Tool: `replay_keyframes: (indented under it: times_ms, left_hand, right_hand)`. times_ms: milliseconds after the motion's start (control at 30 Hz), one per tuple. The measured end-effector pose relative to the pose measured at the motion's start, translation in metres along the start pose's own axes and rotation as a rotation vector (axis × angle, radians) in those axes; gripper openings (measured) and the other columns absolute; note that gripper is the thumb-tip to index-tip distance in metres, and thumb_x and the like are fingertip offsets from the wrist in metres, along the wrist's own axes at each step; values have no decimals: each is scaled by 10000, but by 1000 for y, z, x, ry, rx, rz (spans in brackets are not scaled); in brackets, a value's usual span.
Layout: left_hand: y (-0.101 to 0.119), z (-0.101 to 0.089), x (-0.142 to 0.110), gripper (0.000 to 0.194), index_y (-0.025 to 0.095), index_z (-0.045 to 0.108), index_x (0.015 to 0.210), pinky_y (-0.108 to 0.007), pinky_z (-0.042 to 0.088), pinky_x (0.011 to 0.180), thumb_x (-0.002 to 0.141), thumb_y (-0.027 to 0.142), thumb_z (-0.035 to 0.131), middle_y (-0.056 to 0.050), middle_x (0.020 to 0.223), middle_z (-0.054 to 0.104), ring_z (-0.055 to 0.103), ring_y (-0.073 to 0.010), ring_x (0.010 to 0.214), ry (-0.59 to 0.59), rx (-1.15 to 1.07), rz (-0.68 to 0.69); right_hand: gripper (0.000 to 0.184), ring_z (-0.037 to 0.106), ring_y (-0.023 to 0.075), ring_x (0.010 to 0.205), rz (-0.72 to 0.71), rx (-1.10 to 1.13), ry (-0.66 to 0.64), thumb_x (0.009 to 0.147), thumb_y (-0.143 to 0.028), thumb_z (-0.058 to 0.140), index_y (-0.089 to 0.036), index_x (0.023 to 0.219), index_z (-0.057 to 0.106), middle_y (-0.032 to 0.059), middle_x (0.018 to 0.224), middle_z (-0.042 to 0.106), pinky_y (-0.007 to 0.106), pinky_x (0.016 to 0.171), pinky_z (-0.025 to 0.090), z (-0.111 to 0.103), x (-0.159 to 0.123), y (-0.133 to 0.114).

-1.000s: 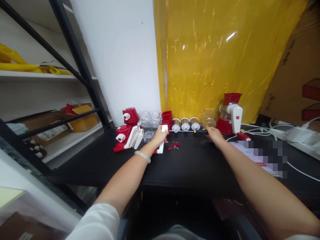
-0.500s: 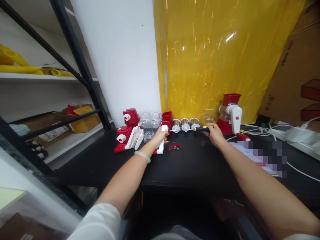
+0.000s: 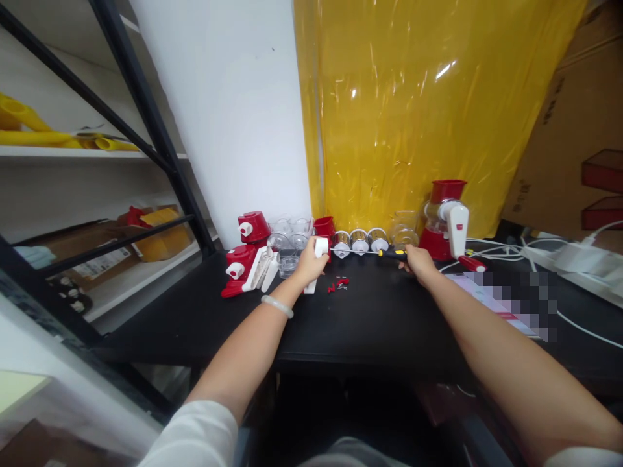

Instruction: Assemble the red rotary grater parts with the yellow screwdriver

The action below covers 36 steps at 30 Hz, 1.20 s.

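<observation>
My left hand is closed round a white plastic handle part that stands on the black table. My right hand grips the black and yellow handle of a screwdriver, whose thin shaft points left towards the white part. A few small red pieces lie on the table between my hands. Three metal drum blades stand in a row just behind the screwdriver.
Red and white grater parts and clear cups sit at the left rear. An assembled red grater stands at the right rear, with white cables and paper beside it. A black shelf frame rises at left. Yellow film covers the wall behind.
My right hand lifted the screwdriver slightly, then brought it level with its tip towards the white part. My left hand shifted the white part up a little.
</observation>
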<state>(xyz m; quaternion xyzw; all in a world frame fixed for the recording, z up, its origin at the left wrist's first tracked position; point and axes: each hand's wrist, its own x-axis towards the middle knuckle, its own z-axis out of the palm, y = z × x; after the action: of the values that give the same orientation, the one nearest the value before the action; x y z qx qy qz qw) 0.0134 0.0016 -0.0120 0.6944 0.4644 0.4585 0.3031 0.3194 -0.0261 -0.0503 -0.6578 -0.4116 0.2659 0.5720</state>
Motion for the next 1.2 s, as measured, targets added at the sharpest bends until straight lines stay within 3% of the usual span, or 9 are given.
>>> replay_keyframes:
  times_ms: [133,333,567,833,933,1033,1200]
  left_hand:
    - [-3,2,1,481,216,540,1204,-214,472,439,749,92,636,38,771,624,537,-99,455,-16,-49,-5]
    - [-1,7,4,436,204,509,1160,-222,462,451,759,60,600,104,595,510,476,-98,401,-32,-181,-120]
    - [7,6,1,429,212,479,1113,-225,442,438,724,67,588,115,579,460,425,-96,383,-70,-268,-224]
    - [14,1,-2,474,228,458,1096,-205,427,433,654,107,580,112,602,451,394,-77,382,-157,-399,-330]
    - [11,2,-1,460,224,460,1113,-230,454,437,680,120,572,101,619,465,419,-93,392,-109,-324,-274]
    - [6,0,0,450,217,487,1142,-257,478,442,711,132,584,58,704,548,498,-120,430,-29,-118,-101]
    - [-1,-8,0,493,216,526,1210,-276,544,580,732,141,619,-9,885,660,612,-149,601,-11,91,170]
  right_hand:
    - [381,409,136,360,-13,37,22,906,-319,501,-230,535,503,17,426,493,282,406,312,1,8,6]
    - [261,462,149,423,-64,73,54,867,-324,496,-214,642,569,-1,471,523,274,440,360,3,12,9]
    - [242,484,157,459,-136,72,129,857,-351,513,-190,726,638,-12,489,534,281,496,370,0,5,-2]
    - [341,547,155,588,-294,179,130,859,-502,588,-181,792,683,19,668,638,262,538,425,-2,21,9]
    - [272,516,132,535,-250,297,93,845,-465,631,-201,786,656,-3,645,609,239,478,394,1,16,4]
    - [188,525,121,510,-123,408,28,832,-386,665,-212,777,623,2,661,623,217,431,367,4,6,-5]
    - [285,365,103,352,157,307,-65,973,-439,515,-210,809,560,6,477,528,215,349,251,5,-5,-11]
